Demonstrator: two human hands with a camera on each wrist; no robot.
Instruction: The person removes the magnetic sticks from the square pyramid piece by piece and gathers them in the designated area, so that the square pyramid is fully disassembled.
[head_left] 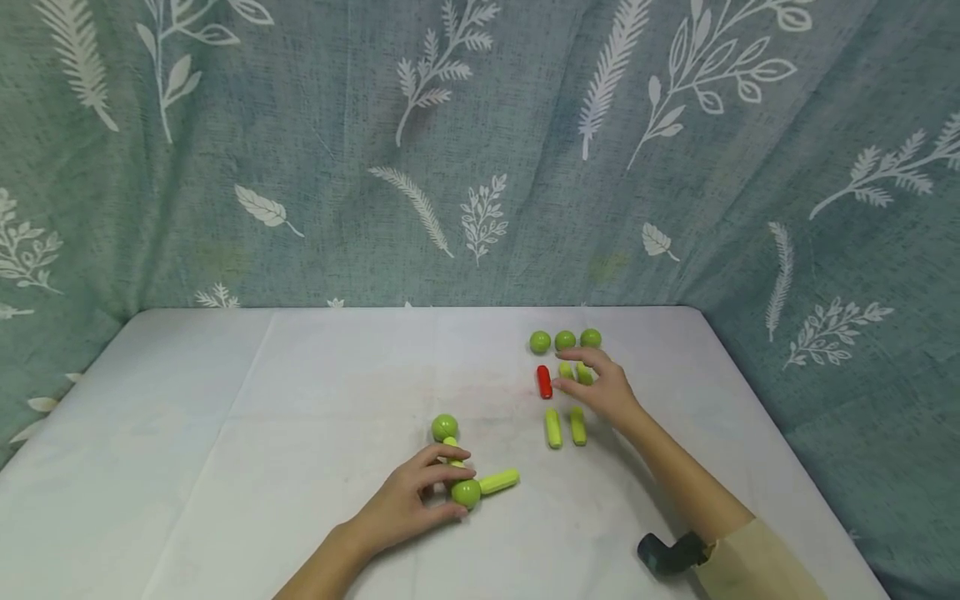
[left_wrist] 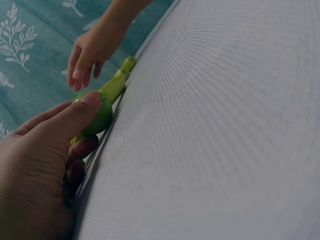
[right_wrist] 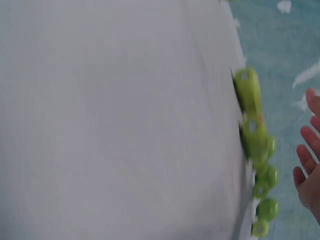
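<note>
My left hand (head_left: 414,496) holds a green ball (head_left: 466,493) between thumb and fingers, low over the white table. A yellow-green stick (head_left: 500,481) joins that ball on its right. Another stick, partly behind my fingers, runs up to a second green ball (head_left: 445,427). In the left wrist view the thumb lies on the held ball (left_wrist: 103,117). My right hand (head_left: 603,389) hovers with thumb and fingers apart, its thumb tip close to a red stick (head_left: 544,382). Nothing shows between those fingers. Two yellow-green sticks (head_left: 566,370) are partly hidden behind it.
Three green balls (head_left: 566,340) stand in a row near the table's far edge. Two more yellow-green sticks (head_left: 553,428) lie in front of the right hand. A dark curved object (head_left: 667,555) is beside the right sleeve. A leaf-patterned curtain (head_left: 337,167) hangs behind the table (head_left: 300,400).
</note>
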